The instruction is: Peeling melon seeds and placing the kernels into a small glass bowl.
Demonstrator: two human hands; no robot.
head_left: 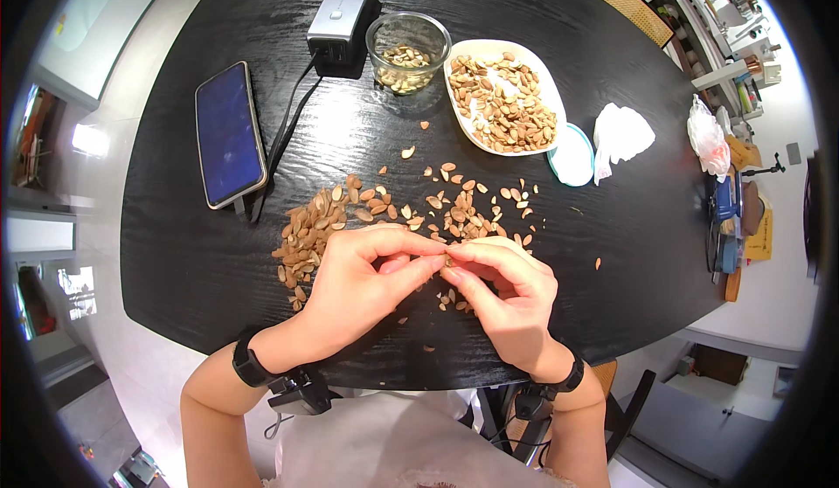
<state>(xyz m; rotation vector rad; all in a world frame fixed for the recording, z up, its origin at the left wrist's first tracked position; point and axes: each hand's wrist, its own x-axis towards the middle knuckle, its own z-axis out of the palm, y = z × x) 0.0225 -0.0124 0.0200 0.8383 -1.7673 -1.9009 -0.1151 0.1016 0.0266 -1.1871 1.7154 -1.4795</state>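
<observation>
From my remote seat I see, far left of the fingers, a phone (231, 136), then just beside the left hand (363, 274) a heap of brown husks (306, 230), mostly emptied by the look of it. Beyond the fingertips, a round glass bowl (408, 28) holds a shallow layer of greenish kernels (405, 64) — the finished share, I judge. Nearest me, thumb and forefinger of both hands pinch one small pumpkin seed (447, 261) between them; whether its shell has split I cannot tell. Past the right hand (516, 291) lie loose seeds and shell bits (463, 217), and farther out a white dish (552, 90) well covered with brown seeds (516, 112). So the shelling looks partway — far more left than done. A pale-blue lid (573, 160) and crumpled tissue (622, 138) sit rightmost.
</observation>
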